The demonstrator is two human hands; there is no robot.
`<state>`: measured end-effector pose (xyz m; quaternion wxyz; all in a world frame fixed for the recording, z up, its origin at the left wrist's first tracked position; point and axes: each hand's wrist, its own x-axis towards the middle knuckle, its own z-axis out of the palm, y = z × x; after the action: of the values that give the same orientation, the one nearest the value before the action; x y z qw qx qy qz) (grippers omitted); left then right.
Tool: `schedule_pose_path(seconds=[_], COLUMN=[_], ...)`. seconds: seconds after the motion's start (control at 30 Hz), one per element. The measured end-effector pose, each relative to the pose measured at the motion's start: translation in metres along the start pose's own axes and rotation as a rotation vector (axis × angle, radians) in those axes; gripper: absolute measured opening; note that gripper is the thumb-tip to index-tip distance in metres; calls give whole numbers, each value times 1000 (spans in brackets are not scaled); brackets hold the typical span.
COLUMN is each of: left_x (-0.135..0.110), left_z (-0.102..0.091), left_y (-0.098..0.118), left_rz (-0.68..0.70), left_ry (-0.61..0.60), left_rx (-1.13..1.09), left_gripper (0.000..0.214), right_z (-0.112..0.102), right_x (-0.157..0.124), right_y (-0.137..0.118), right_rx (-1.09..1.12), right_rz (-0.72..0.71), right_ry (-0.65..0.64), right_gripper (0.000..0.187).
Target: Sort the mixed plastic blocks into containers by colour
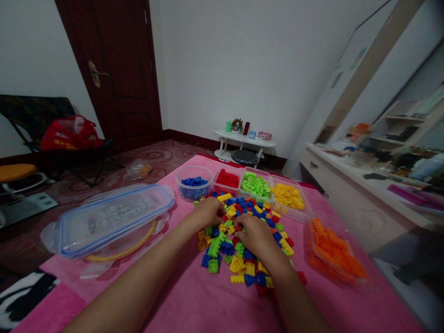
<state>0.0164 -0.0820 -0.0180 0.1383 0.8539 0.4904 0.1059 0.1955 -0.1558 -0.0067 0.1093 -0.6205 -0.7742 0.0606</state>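
Clear plastic lids lie stacked along the left edge of a pink-covered table, the top one banded in blue. Toward the far edge stands a round tub of blue bricks; nearer, the left hand dips into a mixed heap, fingers curled, though whether they close on anything cannot be told. Beside the tub, red bricks fill a container. Across mid-table spread the loose plastic toy bricks, likely light, stiff and hard to break, perhaps slick on their smooth sides; each is best pinched singly across opposite walls, clear of the studs. Amid them the right hand bends down, thumb and fingers drawn in near a red brick, its hold unclear. Green bricks, then yellow bricks, occupy clear boxes at the far edge; orange bricks, blurred, sit boxed near the right edge.
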Motion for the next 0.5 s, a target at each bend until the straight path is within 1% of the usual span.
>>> schedule_pose_path(seconds=[0.07, 0.1, 0.17, 0.23, 0.3, 0.43, 0.5], left_x=[1, 2, 2, 2, 2, -1, -2], left_z=[-1, -3, -6, -7, -7, -3, 0], left_y=[-1, -2, -3, -3, -1, 2, 2], left_rz=[-30, -53, -116, -172, -201, -166, -144], left_ry=[-9, 1, 64, 152, 188, 134, 127], left_rx=[-63, -92, -110, -71, -15, 58, 66], left_gripper=[15, 18, 23, 24, 24, 29, 35], right_z=[-1, -1, -1, 1, 5, 12, 15], right_x=[4, 6, 9, 10, 11, 14, 15], right_y=[6, 8, 10, 9, 5, -4, -7], right_rx=[45, 69, 109, 106, 37, -165, -221], right_rz=[39, 61, 89, 85, 75, 105, 117], right_ry=[46, 90, 189, 247, 221, 85, 60], right_gripper=[10, 10, 14, 18, 22, 21, 23])
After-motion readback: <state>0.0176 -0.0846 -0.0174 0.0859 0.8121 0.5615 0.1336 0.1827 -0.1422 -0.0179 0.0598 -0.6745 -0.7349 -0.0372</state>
